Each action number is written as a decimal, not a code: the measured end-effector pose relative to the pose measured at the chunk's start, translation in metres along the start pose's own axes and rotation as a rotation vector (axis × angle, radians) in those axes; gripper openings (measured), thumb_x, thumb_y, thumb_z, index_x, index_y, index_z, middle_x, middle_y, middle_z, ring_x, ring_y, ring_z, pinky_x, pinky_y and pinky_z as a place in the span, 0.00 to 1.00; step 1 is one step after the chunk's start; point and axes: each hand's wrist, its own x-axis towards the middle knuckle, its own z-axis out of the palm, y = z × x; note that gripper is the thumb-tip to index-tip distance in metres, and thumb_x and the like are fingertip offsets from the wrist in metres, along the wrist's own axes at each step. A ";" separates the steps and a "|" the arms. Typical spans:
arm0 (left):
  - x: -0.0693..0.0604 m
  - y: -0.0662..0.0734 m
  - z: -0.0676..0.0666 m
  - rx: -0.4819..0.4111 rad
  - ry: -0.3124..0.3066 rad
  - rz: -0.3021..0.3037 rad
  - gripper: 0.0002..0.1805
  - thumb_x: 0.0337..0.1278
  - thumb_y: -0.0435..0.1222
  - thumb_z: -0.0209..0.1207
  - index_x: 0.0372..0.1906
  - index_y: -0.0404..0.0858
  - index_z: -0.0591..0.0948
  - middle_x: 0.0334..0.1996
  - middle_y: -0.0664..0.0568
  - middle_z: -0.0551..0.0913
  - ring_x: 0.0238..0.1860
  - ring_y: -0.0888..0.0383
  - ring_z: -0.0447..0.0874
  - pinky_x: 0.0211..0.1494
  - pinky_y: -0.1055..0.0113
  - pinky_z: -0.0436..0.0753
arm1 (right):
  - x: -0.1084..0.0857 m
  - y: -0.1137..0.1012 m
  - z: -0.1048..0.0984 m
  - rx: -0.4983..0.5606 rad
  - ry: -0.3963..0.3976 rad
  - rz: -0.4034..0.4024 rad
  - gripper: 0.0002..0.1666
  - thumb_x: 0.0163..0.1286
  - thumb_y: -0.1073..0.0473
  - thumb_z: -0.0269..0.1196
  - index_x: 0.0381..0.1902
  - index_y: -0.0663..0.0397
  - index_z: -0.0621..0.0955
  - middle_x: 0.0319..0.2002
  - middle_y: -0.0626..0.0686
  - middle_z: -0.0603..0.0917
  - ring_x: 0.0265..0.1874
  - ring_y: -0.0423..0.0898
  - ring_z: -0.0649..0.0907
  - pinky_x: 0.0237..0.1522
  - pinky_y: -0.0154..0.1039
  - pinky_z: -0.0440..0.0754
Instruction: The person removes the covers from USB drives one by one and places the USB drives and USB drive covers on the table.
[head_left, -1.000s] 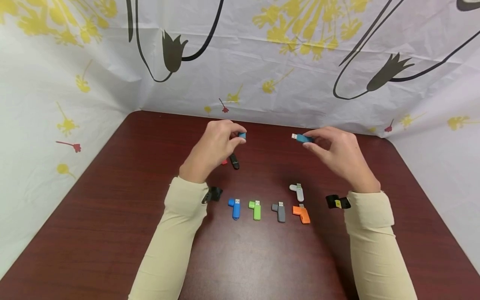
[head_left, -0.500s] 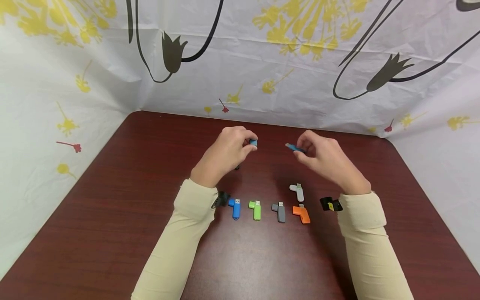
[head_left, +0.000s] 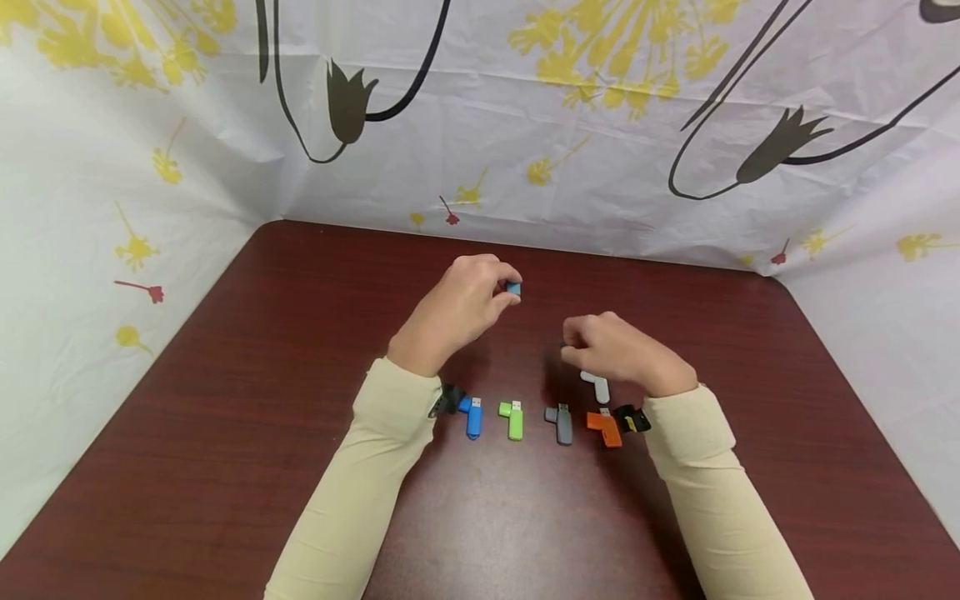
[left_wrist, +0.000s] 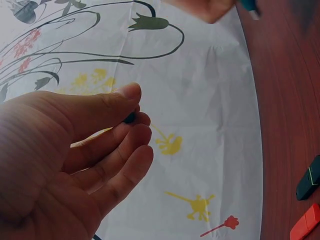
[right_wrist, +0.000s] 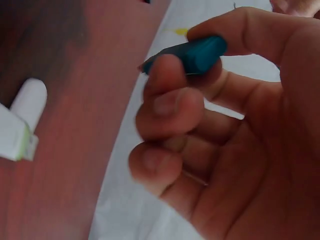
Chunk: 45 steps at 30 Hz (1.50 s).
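Pinching a teal USB stick (right_wrist: 205,56) in the right hand (head_left: 618,354), near the white USB stick (head_left: 600,389), to its left and beyond in the head view. Gripping a small blue piece (head_left: 513,288), probably a cap though mostly hidden, in the left hand (head_left: 463,304), farther left and beyond the white USB stick. On the worktop (head_left: 540,525), just nearer than the white USB stick, showing an orange stick (head_left: 605,428); leftward from there, also nearer, showing grey (head_left: 563,425), green (head_left: 515,423) and blue sticks (head_left: 474,420).

Cream sleeves (head_left: 341,492), folded cuffs (head_left: 688,423), black wrist pieces (head_left: 452,399)
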 end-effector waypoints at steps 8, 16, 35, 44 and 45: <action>0.000 0.000 0.002 -0.004 -0.017 -0.003 0.14 0.76 0.36 0.66 0.58 0.36 0.89 0.51 0.47 0.88 0.48 0.54 0.85 0.51 0.67 0.86 | 0.008 -0.010 0.018 -0.033 -0.153 0.046 0.23 0.78 0.61 0.59 0.19 0.47 0.70 0.17 0.43 0.64 0.16 0.39 0.64 0.25 0.35 0.65; 0.000 0.001 0.003 0.006 -0.031 -0.001 0.14 0.76 0.37 0.66 0.59 0.36 0.88 0.51 0.48 0.88 0.47 0.55 0.85 0.51 0.67 0.86 | 0.026 0.017 0.039 -0.028 -0.192 0.027 0.27 0.73 0.61 0.61 0.14 0.41 0.66 0.14 0.41 0.61 0.13 0.37 0.60 0.21 0.36 0.63; -0.001 0.004 0.007 0.009 -0.070 -0.017 0.15 0.77 0.38 0.65 0.60 0.37 0.88 0.51 0.48 0.87 0.47 0.55 0.84 0.52 0.65 0.86 | 0.014 -0.015 0.034 -0.074 -0.221 0.140 0.32 0.74 0.64 0.63 0.11 0.43 0.64 0.12 0.42 0.58 0.13 0.37 0.57 0.22 0.32 0.61; 0.000 0.007 0.013 0.026 -0.117 -0.016 0.14 0.76 0.39 0.67 0.59 0.40 0.89 0.50 0.51 0.87 0.46 0.57 0.84 0.52 0.66 0.85 | 0.014 -0.014 0.035 -0.057 -0.250 0.159 0.30 0.77 0.64 0.63 0.12 0.46 0.70 0.11 0.44 0.67 0.12 0.39 0.70 0.23 0.32 0.70; 0.000 0.007 0.013 0.032 -0.120 -0.013 0.14 0.76 0.39 0.67 0.59 0.41 0.89 0.50 0.51 0.87 0.46 0.57 0.83 0.52 0.66 0.85 | 0.014 -0.014 0.035 -0.057 -0.250 0.163 0.30 0.77 0.64 0.63 0.12 0.46 0.71 0.11 0.44 0.68 0.13 0.39 0.71 0.23 0.32 0.71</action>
